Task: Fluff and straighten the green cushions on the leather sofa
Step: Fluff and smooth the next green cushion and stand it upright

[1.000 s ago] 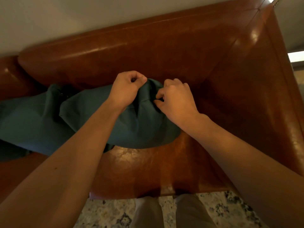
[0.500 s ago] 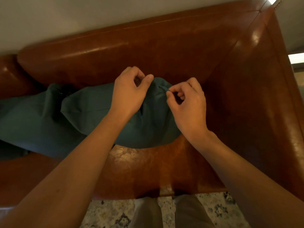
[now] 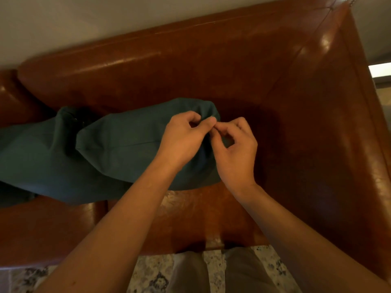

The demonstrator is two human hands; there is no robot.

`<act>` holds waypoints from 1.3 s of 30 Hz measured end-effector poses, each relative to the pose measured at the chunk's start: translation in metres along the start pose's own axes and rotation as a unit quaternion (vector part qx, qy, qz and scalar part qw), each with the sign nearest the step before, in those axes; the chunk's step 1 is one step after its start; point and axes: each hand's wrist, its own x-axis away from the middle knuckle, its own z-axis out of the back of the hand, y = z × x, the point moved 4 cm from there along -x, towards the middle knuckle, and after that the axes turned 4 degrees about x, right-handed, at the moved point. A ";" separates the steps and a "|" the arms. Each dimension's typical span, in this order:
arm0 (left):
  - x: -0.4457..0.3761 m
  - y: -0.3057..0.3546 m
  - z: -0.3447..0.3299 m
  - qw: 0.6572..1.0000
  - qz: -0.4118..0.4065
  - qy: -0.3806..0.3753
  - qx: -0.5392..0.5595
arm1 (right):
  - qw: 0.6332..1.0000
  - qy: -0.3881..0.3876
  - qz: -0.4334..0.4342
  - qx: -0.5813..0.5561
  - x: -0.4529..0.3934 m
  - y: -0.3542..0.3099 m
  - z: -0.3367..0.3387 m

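Fingers (image 3: 208, 121) pinching green cushion (image 3: 131, 144)

Two green cushions (image 3: 131, 144) (image 3: 31, 157) (overlapping) — one leather sofa (image 3: 296, 123).

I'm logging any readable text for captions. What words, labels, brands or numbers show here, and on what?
None can be read: the green cushion, the leather sofa, the patterned rug and both hands show no text, label or number.

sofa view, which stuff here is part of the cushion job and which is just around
Job: near cushion, pinched at its right end by left hand and right hand; far cushion; sofa.
Around: rug, wall.
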 end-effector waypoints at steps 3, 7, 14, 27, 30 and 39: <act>0.002 -0.008 -0.001 0.999 -0.009 -0.001 0.032 | 0.995 -0.027 -0.078 -0.053 -0.009 0.006 0.005; 0.006 -0.018 -0.006 0.999 -0.016 -0.001 0.038 | 0.990 -0.060 -0.128 0.002 -0.043 0.010 0.015; 0.007 -0.021 -0.014 0.999 -0.033 0.011 0.030 | 0.917 -0.313 -0.107 0.224 -0.094 -0.005 -0.010; 0.002 -0.023 -0.008 0.992 -0.014 -0.061 0.108 | 0.934 -0.233 -0.265 -0.050 -0.046 0.019 0.005; -0.003 -0.018 0.001 0.993 0.014 -0.018 0.114 | 0.931 -0.184 -0.292 -0.120 -0.046 0.016 0.007; -0.025 0.000 0.007 0.997 0.056 -0.042 -0.015 | 0.846 -0.113 -0.423 -0.303 -0.021 0.018 -0.011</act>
